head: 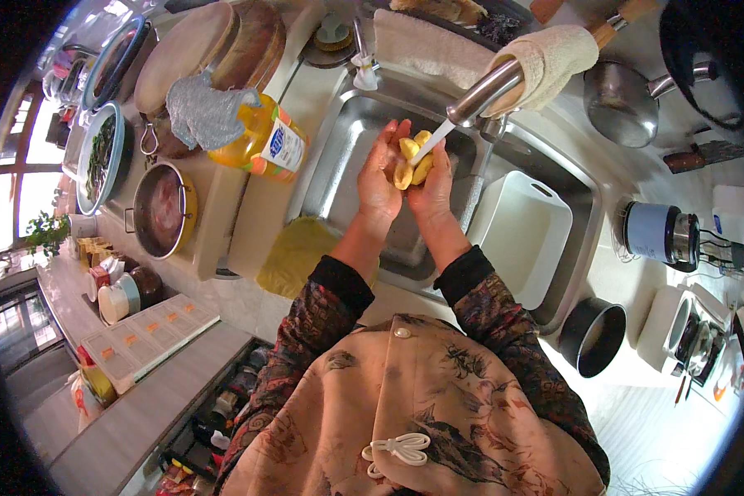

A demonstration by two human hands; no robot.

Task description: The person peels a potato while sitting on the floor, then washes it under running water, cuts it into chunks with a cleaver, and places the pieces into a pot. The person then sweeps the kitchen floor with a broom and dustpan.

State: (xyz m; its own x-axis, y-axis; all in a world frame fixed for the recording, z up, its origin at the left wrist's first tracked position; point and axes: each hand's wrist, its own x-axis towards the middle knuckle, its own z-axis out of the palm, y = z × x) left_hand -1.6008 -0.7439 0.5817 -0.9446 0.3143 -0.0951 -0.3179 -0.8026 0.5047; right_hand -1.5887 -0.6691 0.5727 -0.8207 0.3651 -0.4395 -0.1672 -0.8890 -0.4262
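Both my hands are cupped side by side over the left basin of a steel sink (347,167). My left hand (379,180) and my right hand (433,180) together hold several yellow pieces of food (403,175), perhaps peeled ginger; their exact kind is unclear. Water runs onto the pieces from a steel faucet (485,93), which has a cream cloth (552,62) wrapped around it. The pieces rest between both palms, and the fingers curl up around them.
A white plastic tub (521,242) sits in the right basin. Left of the sink stand a bottle of yellow liquid (266,139) under a grey cloth (208,111) and a pan with meat (163,211). A black pot (593,338) and a steel saucepan (621,102) are at the right.
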